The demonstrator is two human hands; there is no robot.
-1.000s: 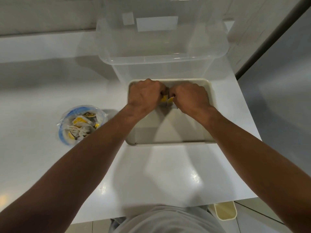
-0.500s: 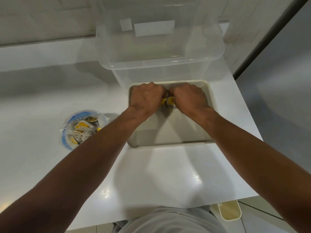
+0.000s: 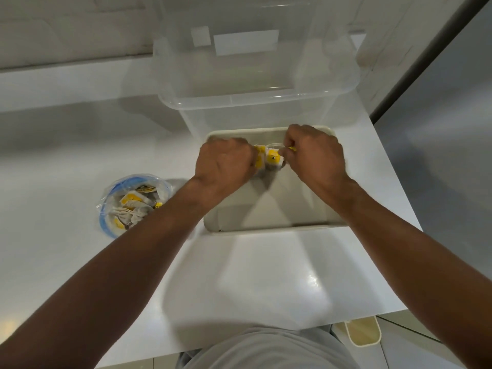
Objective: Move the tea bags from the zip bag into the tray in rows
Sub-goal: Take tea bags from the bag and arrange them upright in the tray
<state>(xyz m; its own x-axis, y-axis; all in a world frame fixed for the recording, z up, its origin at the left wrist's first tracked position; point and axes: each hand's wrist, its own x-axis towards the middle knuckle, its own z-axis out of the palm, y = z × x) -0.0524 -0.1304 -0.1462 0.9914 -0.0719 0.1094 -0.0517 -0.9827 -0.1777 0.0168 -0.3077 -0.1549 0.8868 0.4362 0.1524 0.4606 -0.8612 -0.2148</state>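
While pinched between two hands over the far half of the tray, seem to weigh next to nothing: tea bags (image 3: 269, 159), a small clump of soft white sachets with yellow tags and thin strings. Likely to crumple, tear or snag by the strings if tugged; best taken by the paper tag or the sachet's edge, one at a time, and laid down flat. Left hand (image 3: 226, 162) curled round one side of the clump, right hand (image 3: 316, 155) pinching the other side, apparently teasing one bag or a string free. Below them the cream tray (image 3: 266, 230), with no bags seen on the visible part of its floor. Many more in the open zip bag (image 3: 133, 206), standing on the desk (image 3: 266, 283) to the left, well apart from the tray. Just behind the tray's far rim, a clear plastic box (image 3: 255, 102) with two white stickers, both blank. On the yellow tags only a small dark mark, too small to read; no brand legible anywhere.
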